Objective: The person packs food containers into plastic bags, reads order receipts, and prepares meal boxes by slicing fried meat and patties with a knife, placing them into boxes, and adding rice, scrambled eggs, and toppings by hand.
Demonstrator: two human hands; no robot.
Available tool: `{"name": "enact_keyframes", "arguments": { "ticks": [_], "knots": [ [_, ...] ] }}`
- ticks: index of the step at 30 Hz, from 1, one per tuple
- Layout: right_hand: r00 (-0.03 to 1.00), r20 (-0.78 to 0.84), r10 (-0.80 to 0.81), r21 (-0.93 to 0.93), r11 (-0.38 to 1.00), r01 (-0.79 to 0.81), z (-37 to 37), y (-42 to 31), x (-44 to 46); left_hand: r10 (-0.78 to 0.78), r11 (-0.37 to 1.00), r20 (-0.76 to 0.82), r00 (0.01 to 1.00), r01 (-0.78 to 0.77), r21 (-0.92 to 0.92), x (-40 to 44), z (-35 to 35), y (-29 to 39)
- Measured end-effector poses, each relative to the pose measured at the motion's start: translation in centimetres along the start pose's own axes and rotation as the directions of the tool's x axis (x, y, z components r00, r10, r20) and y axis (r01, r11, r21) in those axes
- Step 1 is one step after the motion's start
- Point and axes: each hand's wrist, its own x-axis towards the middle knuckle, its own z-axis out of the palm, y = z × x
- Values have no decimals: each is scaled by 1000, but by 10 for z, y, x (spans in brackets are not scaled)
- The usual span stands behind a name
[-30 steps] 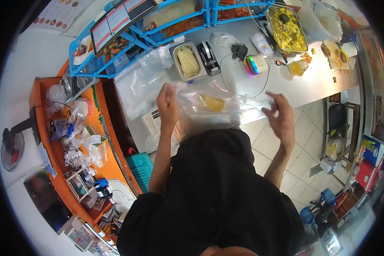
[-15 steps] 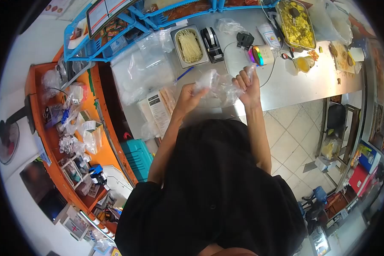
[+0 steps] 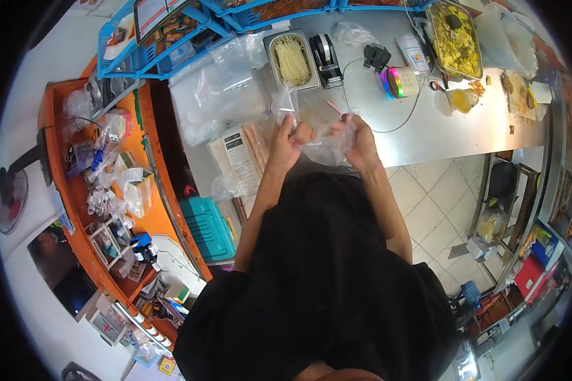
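A clear plastic bag (image 3: 324,150) is stretched between my two hands over the front edge of the metal counter. My left hand (image 3: 287,145) is closed on its left side, and a crumpled part of the plastic sticks up above the fingers. Gripping the other side is my right hand (image 3: 363,145), fingers curled. A thin pinkish stick (image 3: 333,106) shows just beyond the right fingers; whether it is held or lies on the counter I cannot tell. Past the left hand stands a metal tray of pale thin strands (image 3: 292,60), with a black tape dispenser (image 3: 326,60) beside it.
Clear plastic bags (image 3: 219,95) and a printed paper pad (image 3: 240,159) lie at left on the metal counter (image 3: 489,133). A small glowing device (image 3: 401,82), a cable, scissors and a tray of yellow food (image 3: 454,41) are at right. A teal case (image 3: 203,228) sits below left.
My right hand has come down and its fingers have turned toward the left hand. The bag hangs lower between the hands. The pinkish stick now shows; the blue pen is out of sight.
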Motion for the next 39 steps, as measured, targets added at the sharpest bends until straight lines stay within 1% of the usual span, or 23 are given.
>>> {"name": "enact_keyframes", "arguments": {
  "ticks": [1, 4, 7, 10, 13, 14, 16, 17, 19, 20, 22, 24, 25, 26, 28, 29, 32, 33, 34, 35, 36, 37, 39],
  "knots": [
    [918, 393, -47, 95, 995, 10, -19, 1, 11, -21, 995, 63, 998, 27, -95, -1, -6, -4],
    [893, 448, 36, 117, 988, -99, -17, -13, 7, -20, 979, -63, 998, 32, 203, -5, 32, 7],
    [908, 396, -136, 262, 965, 30, 11, -20, -10, 51, 991, -21, 998, -48, 127, -5, 47, 13],
    [907, 405, -117, 255, 967, 11, 6, -11, 6, -90, 995, -135, 987, 95, 37, -7, 37, 11],
    [902, 419, -104, -166, 968, 188, 9, 15, 30, -174, 843, -167, 971, 234, 484, -3, 25, 13],
    [904, 424, -60, -416, 873, 253, 3, 17, 28, -71, 774, -106, 992, 122, 621, -1, 24, 11],
    [917, 398, 29, -803, 494, 333, 0, 17, 12, 108, 556, 57, 992, -108, 824, 4, 32, 9],
    [902, 426, 71, -814, 465, 348, -3, 22, 20, 91, 539, -8, 996, -42, 841, 5, 35, 11],
    [866, 498, -38, -755, 473, 455, 8, 18, 3, 62, 502, -139, 988, 89, 860, 6, 43, 20],
    [843, 531, -89, -722, 472, 505, 13, 18, -2, 23, 463, -138, 990, 112, 879, 5, 41, 22],
    [931, 348, -108, -702, 629, 335, 0, 44, 28, -65, 384, -131, 989, 146, 912, 8, 39, 20],
    [975, 176, -132, -526, 825, 207, 4, 50, 36, 71, 259, -30, 997, 11, 966, 9, 47, 10],
    [984, 102, -145, -353, 920, 172, 6, 51, 37, 130, 188, 33, 991, -57, 981, 11, 52, 6],
    [989, 32, -142, -162, 976, 145, 6, 48, 36, 45, 432, -6, 999, -14, 902, 10, 56, 7],
    [988, 57, -142, 23, 990, 141, 8, 32, 31, -137, 800, -32, 990, 129, 586, 5, 56, 19],
    [988, 70, -134, 118, 985, 125, 7, 29, 28, -189, 794, -43, 981, 179, 581, 4, 48, 22],
    [862, 504, -55, 100, 995, 5, -15, 18, 27, -278, 790, -90, 956, 281, 545, 10, 21, 25],
    [874, 486, -19, 126, 991, -48, -4, 9, 17, -271, 807, -111, 956, 289, 516, 13, 17, 26],
    [845, 522, -115, -166, 958, 234, -9, 7, 19, -266, 822, -133, 955, 297, 485, 15, 13, 28],
    [790, 584, -186, -418, 766, 489, -17, 3, 21, -233, 813, -157, 960, 280, 511, 16, 9, 29],
    [717, 662, -219, -585, 446, 677, -14, -1, 20, -198, 801, -178, 964, 264, 537, 18, 7, 32],
    [711, 628, -315, -634, 324, 703, -8, 1, 18, -164, 788, -196, 967, 248, 563, 19, 5, 33],
    [610, 661, -436, -620, 141, 772, 2, 8, 12, -136, 744, -222, 966, 248, 621, 22, 5, 32]
  ]
}}
